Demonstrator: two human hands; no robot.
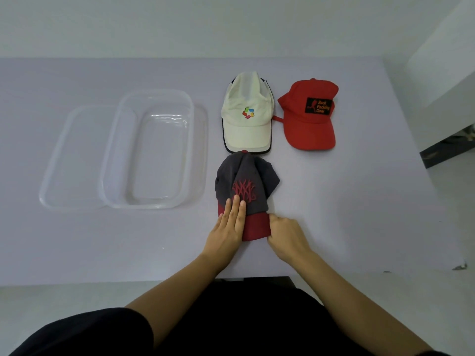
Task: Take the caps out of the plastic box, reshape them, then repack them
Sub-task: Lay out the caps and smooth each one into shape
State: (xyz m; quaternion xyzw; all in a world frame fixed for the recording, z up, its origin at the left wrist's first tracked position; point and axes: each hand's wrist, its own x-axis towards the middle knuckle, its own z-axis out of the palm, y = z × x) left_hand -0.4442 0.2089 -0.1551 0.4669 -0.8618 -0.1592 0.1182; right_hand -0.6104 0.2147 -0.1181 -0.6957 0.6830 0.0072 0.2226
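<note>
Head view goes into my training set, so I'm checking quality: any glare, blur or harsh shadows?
Head view: soft, even light, only faint shadows; glare streaks on the clear plastic box; grey cap, left hand and right hand all sharp.

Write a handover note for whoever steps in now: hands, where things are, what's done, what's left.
Left hand flat, pressing the grey cap; right hand pinches its brim.
White cap and red cap lie beyond it, looking shaped.
Box empty, left of the caps, lid at its left.
Done: three caps out. Left: finish the grey cap, repack all three.
</note>
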